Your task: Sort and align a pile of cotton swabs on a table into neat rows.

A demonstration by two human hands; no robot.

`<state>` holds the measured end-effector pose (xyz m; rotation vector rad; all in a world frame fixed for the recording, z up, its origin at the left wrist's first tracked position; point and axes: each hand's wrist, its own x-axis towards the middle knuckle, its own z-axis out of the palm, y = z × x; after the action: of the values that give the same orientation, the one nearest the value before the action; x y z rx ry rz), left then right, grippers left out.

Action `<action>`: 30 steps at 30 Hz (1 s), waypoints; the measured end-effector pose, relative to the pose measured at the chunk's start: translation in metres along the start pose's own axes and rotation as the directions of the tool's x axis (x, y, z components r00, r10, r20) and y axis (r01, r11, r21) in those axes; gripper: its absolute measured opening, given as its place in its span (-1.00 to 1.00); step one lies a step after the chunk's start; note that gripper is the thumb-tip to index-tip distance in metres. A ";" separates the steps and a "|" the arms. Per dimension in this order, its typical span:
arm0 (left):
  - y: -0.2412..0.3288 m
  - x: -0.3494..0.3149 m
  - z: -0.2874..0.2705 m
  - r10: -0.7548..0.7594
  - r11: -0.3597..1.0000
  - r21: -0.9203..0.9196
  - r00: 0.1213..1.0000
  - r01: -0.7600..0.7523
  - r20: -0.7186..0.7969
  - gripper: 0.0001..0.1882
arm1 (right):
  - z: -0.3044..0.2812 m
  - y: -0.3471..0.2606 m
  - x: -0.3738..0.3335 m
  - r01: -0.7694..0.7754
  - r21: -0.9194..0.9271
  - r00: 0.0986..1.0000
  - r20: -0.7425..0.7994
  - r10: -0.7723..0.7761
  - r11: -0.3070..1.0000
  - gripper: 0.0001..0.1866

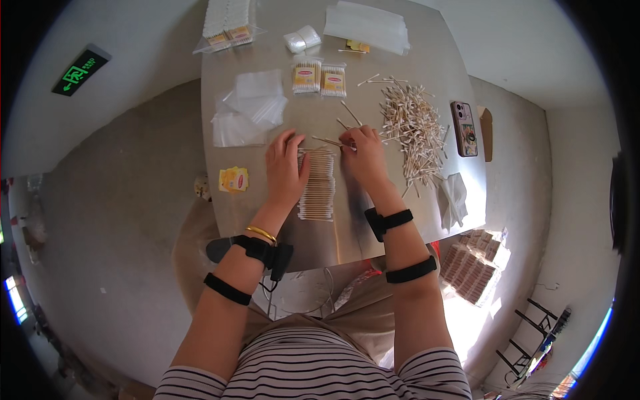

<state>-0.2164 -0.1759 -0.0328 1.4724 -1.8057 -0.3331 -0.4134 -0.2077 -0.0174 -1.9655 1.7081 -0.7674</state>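
Observation:
A neat row of cotton swabs [316,185] lies side by side on the metal table in front of me. Along its left edge rests my left hand [287,167], fingers stretched out and apart, touching the far end of the row. My right hand [365,157] is at the row's far right corner, fingertips pinched on a cotton swab [327,141] that points left; whether it holds more than one is hidden. Just beyond that hand lie a few loose swabs [351,113]. To its right spreads a big heap of loose cotton swabs [413,127].
Clear plastic bags [250,107] and yellow cards [233,179] lie at left. Farther off are two filled swab packs [320,78], a large bag of packs [228,27], a plastic roll [302,40] and clear sheets [367,27]. A phone [465,129] lies near the right edge.

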 end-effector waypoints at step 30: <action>-0.014 0.010 -0.009 0.035 0.977 -0.211 0.997 -0.022 0.062 -0.62 | 0.015 -0.024 0.025 0.247 -0.035 0.961 0.140 -0.240 0.968 -0.91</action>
<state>-0.2002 -0.1872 -0.0318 1.3001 -1.7808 -0.5462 -0.3834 -0.2295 -0.0100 -2.2385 1.4396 -0.6595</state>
